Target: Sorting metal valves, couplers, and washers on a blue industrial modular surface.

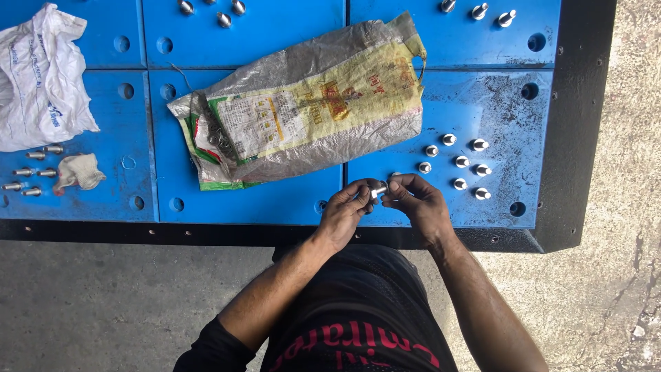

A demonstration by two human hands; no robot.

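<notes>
My left hand [346,210] and my right hand [418,203] meet over the near edge of the blue table [275,196]. Together they pinch a small silver bolt [378,191] between their fingertips. Just right of my hands, several similar bolts [460,162] stand upright in rows on the blue surface. A flattened woven sack [310,110], grey, yellow and green, lies behind my hands, with metal rings [219,135] showing at its open left end.
A white plastic bag [41,76] lies at the far left, with several bolts [31,172] and a crumpled cloth [79,171] below it. More bolts [492,12] stand along the far edge. The table's black rim [578,124] borders concrete floor on the right.
</notes>
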